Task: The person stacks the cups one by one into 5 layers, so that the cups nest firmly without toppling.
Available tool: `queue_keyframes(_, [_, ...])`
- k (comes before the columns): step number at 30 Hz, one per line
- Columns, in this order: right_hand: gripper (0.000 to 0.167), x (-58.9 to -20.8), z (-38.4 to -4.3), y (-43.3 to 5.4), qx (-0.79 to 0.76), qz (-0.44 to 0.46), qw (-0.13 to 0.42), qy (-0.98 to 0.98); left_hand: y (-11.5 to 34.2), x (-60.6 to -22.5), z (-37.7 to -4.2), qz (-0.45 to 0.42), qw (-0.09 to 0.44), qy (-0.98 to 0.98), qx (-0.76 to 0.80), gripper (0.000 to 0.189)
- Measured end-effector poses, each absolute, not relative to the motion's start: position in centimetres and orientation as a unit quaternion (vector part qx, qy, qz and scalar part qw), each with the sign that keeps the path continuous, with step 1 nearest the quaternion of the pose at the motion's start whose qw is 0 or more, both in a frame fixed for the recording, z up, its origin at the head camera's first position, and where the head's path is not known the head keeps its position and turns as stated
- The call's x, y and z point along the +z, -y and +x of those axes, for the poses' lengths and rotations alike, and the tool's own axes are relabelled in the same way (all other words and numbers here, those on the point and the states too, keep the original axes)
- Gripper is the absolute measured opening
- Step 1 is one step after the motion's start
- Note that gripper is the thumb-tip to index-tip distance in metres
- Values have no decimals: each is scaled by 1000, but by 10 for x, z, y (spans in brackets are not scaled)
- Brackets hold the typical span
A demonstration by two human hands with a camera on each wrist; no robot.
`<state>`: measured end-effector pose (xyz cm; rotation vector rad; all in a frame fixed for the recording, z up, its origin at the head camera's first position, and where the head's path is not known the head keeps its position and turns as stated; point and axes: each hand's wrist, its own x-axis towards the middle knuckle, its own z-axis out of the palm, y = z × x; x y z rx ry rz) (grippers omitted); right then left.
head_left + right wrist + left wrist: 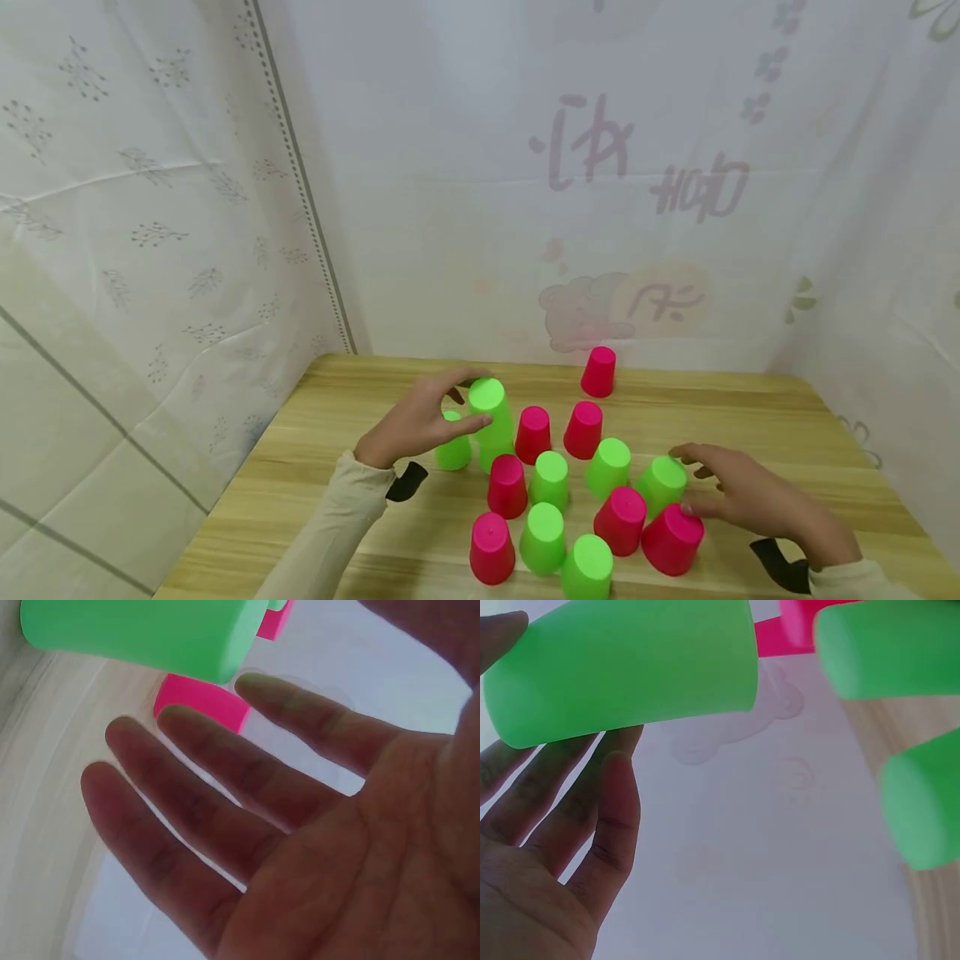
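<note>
My left hand [416, 419] grips a green cup [491, 404] between thumb and fingers. This cup is upside down and above the table, overlapping a lower green cup [493, 458] in the head view; whether they touch, I cannot tell. In the left wrist view the held green cup [630, 667] lies across the fingers. Another green cup [453, 446] stands just under that hand. On the right side, my right hand [750, 496] has its fingers spread beside a green cup [663, 482]. Its thumb overlaps the top of a pink cup [673, 542]; contact is unclear.
Several pink and green cups stand upside down between the hands on the wooden table [300, 492]. One pink cup [599, 372] stands apart near the back edge. Patterned white cloth [450, 208] hangs behind the table and along its sides.
</note>
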<state>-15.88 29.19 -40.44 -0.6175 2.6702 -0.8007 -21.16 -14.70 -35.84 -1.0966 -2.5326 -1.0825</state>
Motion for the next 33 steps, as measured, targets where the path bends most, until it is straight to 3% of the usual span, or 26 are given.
queue_keyframes(8, [68,-409,-145,-292,-304,-189,132,-924,128,-349,-250,-363,78,850,-373,43])
queue_keyframes(19, [71,-414,-136,-292,-328,-168,139,-919,97,-365,-284,-329,20,865,-379,43])
queue_keyframes(33, [71,-427,-127,-295,-337,-151,122,-921,60,-376,-324,-285,10,882,-375,39])
